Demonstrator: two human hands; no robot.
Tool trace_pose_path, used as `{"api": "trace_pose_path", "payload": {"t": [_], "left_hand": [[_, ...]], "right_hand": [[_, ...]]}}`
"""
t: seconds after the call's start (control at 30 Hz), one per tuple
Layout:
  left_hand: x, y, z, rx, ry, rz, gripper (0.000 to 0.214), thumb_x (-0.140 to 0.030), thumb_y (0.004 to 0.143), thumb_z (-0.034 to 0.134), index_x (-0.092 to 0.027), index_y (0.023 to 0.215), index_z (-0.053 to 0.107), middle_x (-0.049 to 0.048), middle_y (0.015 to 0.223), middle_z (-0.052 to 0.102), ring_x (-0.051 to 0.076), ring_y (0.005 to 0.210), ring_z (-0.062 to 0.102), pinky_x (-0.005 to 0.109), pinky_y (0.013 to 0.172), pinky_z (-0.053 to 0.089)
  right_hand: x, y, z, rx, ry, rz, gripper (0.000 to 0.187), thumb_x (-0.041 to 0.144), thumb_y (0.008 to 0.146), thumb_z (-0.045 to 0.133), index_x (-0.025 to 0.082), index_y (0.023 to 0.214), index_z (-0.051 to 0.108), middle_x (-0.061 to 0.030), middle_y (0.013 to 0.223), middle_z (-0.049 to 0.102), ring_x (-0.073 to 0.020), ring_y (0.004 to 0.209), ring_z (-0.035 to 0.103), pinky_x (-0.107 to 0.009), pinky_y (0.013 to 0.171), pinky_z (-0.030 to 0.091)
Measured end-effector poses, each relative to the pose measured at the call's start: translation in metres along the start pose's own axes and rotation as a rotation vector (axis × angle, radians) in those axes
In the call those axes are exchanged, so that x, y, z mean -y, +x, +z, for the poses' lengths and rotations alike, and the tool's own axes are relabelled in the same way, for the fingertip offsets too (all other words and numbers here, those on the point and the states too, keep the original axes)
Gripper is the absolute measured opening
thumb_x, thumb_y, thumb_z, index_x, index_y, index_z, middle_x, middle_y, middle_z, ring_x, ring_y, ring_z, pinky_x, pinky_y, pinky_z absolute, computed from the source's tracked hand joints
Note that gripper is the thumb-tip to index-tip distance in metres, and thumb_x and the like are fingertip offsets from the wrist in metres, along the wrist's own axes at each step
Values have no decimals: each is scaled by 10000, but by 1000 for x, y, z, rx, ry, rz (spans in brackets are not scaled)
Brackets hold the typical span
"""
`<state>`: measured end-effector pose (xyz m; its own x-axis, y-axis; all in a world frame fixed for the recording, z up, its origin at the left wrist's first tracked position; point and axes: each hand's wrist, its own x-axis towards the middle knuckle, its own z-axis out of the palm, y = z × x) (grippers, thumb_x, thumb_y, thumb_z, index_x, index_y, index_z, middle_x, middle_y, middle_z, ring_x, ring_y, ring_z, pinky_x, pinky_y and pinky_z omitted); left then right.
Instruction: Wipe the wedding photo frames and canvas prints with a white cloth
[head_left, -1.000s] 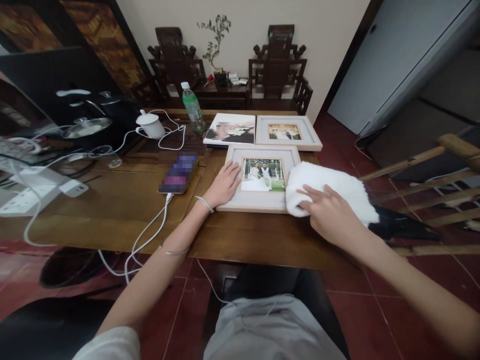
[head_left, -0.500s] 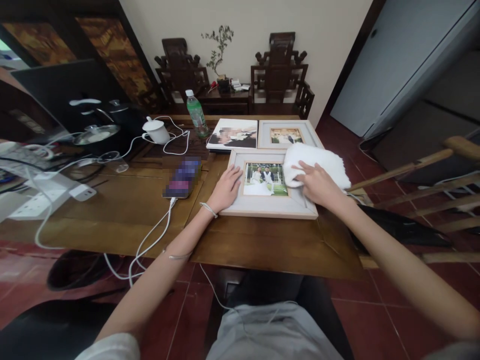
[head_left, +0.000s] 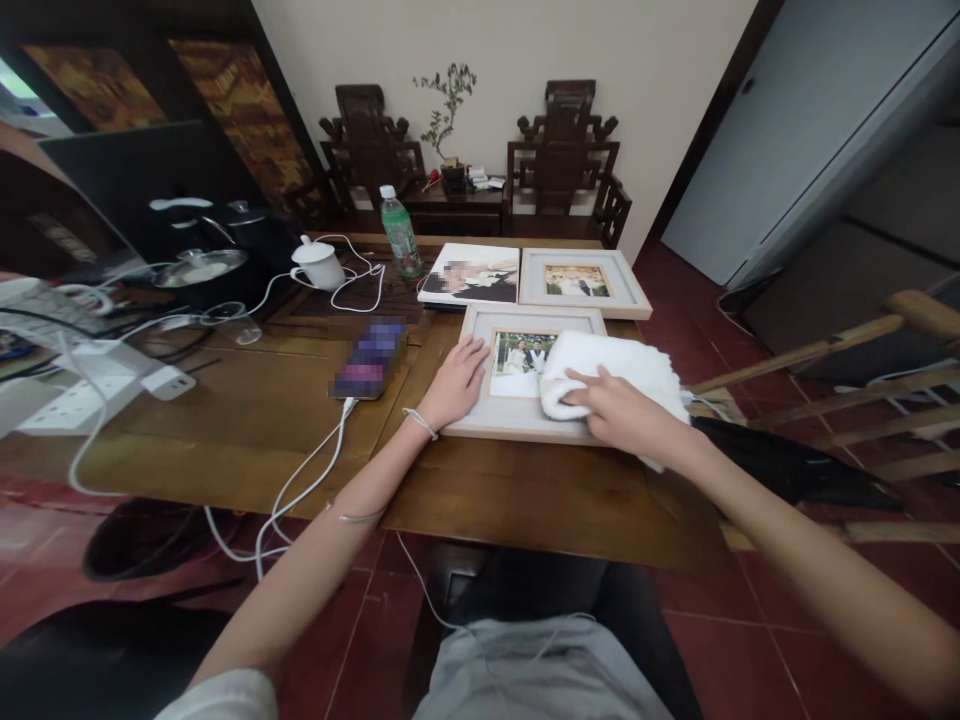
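A light wooden picture frame with a photo of a couple lies flat on the brown table. My left hand rests flat and open on the frame's left border, fingers stretched out. My right hand presses a folded white towel onto the frame's right half, fingers laid over the cloth. The towel covers the right part of the photo and the frame's right edge.
Two more framed pictures lie behind the near frame. A phone on a white cable, a green bottle, a white lidded cup, a power strip and pots stand to the left. A wooden chair is on the right.
My right hand has slid the towel from the frame's upper right corner toward me and leftward, over the photo's right part. My left hand has stayed on the left border.
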<state>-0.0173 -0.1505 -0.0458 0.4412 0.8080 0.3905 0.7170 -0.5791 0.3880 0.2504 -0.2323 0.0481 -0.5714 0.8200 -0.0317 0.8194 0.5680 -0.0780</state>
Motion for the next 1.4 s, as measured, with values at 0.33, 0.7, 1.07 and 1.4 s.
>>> {"api": "trace_pose_path", "payload": {"t": [0.33, 0.7, 1.07, 1.4], "left_hand": [[-5, 2, -2, 10, 1, 5, 433, -235, 973, 380, -120, 1346, 567, 135, 1455, 535, 289, 1465, 335, 511, 1216, 298], [1, 1, 0, 23, 3, 17, 441, -222, 980, 399, -71, 1369, 541, 168, 1492, 490, 307, 1482, 300, 506, 1224, 267], [15, -1, 11, -43, -54, 56, 630, 40, 775, 394, -99, 1372, 542, 156, 1484, 501, 284, 1477, 319, 540, 1217, 285], [18, 0, 9, -30, -50, 85, 637, 51, 770, 388, -82, 1375, 537, 172, 1487, 493, 302, 1478, 312, 563, 1214, 281]], "right_hand": [[7, 120, 11, -229, -177, -78, 586, -68, 825, 360, 163, 1299, 615, -99, 1621, 289, -322, 1500, 205, -646, 1140, 231], [-7, 157, 20, -136, -354, 98, 440, 63, 920, 397, 174, 1215, 703, -69, 1582, 384, -319, 1495, 218, -589, 1187, 175], [-87, 64, 2, -20, -466, 251, 530, -23, 829, 374, 153, 1211, 697, -102, 1463, 543, -306, 1363, 426, -533, 1032, 371], [-16, -30, -13, 101, -305, -28, 539, -35, 632, 481, 198, 1014, 781, -79, 1373, 625, -311, 1315, 514, -440, 971, 470]]}}
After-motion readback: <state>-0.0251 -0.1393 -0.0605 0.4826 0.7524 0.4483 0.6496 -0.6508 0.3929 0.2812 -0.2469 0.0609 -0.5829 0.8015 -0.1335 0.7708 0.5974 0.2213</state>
